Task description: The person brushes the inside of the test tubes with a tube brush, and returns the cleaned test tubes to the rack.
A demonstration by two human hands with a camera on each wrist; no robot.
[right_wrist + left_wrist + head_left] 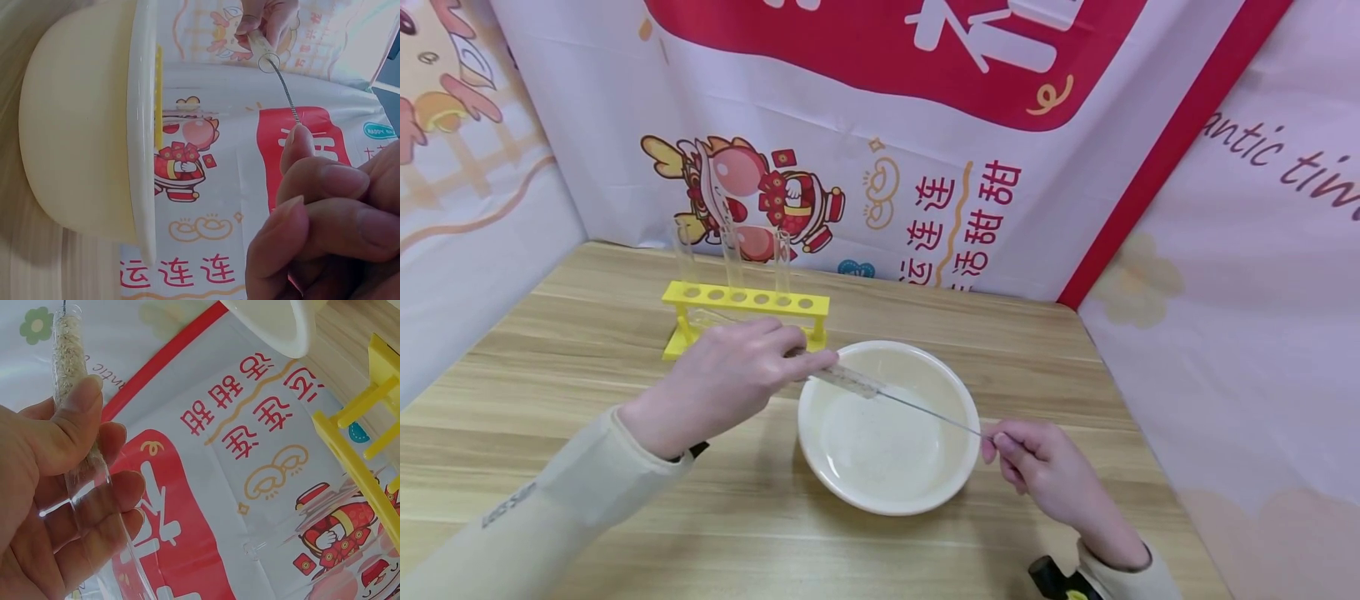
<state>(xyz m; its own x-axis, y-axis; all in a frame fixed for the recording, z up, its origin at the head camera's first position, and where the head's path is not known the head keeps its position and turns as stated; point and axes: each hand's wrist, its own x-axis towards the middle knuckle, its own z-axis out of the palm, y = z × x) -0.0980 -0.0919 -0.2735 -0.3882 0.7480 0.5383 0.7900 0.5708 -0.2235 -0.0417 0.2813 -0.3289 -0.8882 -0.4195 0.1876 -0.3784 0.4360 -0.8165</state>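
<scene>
Over the basin (880, 450), my left hand (730, 375) grips a clear glass test tube (94, 506), its mouth pointing right. Inside the tube's mouth end sit the white bristles of a test tube brush (67, 353); the left wrist view shows them packed against the glass, with the thumb and fingers around the tube. The brush's thin twisted wire handle (932, 413) runs out of the mouth to my right hand (1048, 471), whose curled fingers hold its far end. In the right wrist view, the wire (286, 90) bends slightly between tube and fingers.
A yellow test tube rack (745, 298) stands behind my left hand, with several clear tubes upright in it. Another clear tube (707, 317) shows low by the rack. Printed cloth (880, 125) walls the wooden table (925, 550) at the back and sides.
</scene>
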